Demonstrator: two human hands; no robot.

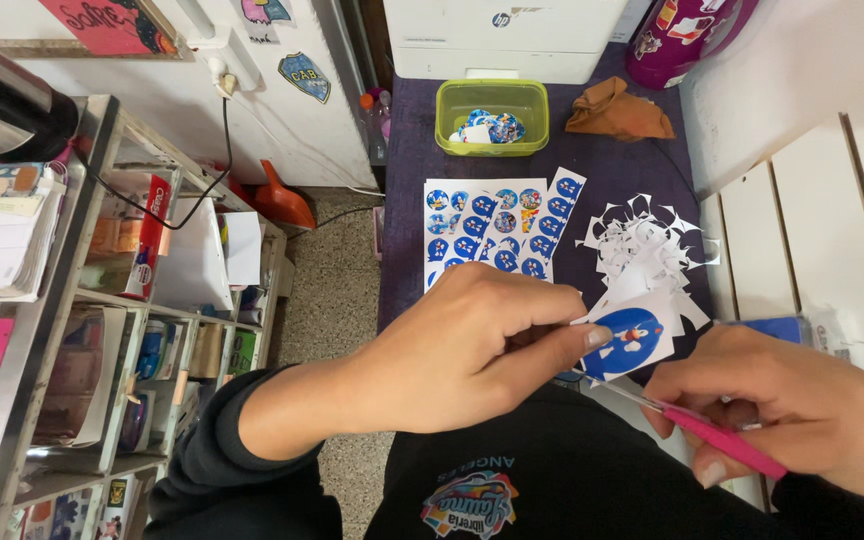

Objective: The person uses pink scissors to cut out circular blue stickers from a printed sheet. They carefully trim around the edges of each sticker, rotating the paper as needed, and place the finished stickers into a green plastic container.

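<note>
Scissors (pixel 712 428) with pink handles are sitting clamped in my right hand (pixel 802 410), their blades reaching toward a paper piece printed with a blue circle (pixel 630 338). I am pinching that piece between the thumb and fingers of my left hand (pixel 462 350), over the dark purple table (pixel 402 150). Beyond it, a sheet of round blue stickers (pixel 497 232), white paper scraps (pixel 642 245) and a green container (pixel 492 115) are lying.

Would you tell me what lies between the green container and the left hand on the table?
In the head view, a sheet of round blue stickers lies between the green container and the left hand.
</note>
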